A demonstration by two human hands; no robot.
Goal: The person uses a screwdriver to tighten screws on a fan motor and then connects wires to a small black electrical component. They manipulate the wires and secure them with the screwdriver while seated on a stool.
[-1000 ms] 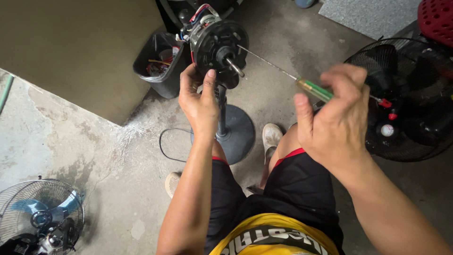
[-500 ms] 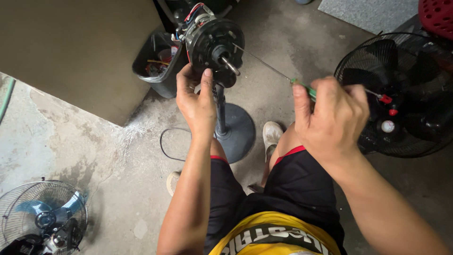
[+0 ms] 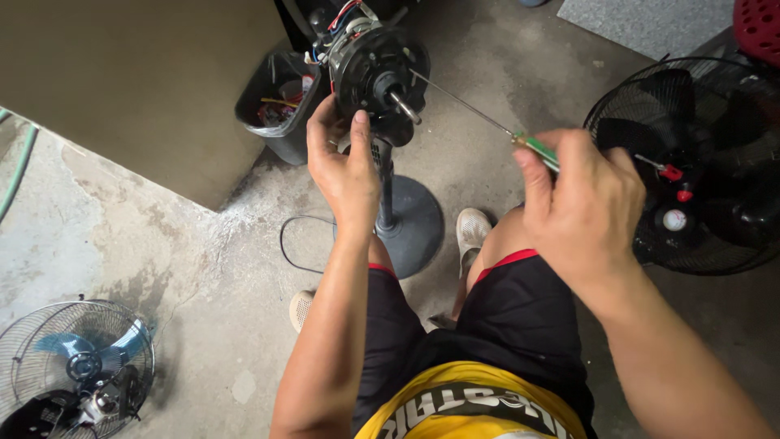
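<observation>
left hand (image 3: 345,167) clamps the fan motor (image 3: 375,75) atop its stand while right hand (image 3: 587,203), fingers closed around the green screwdriver (image 3: 487,122), should keep the tip square to the motor face.

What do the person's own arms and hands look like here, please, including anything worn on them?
Both arms are bare, with no sleeves or gloves in view. The left hand wears a thin ring on one finger; the right hand shows no ring or watch.

Fan repair workshop, bare concrete floor (image 3: 203,268), dismantled fans (image 3: 691,162), scrap bin (image 3: 272,114)
</observation>
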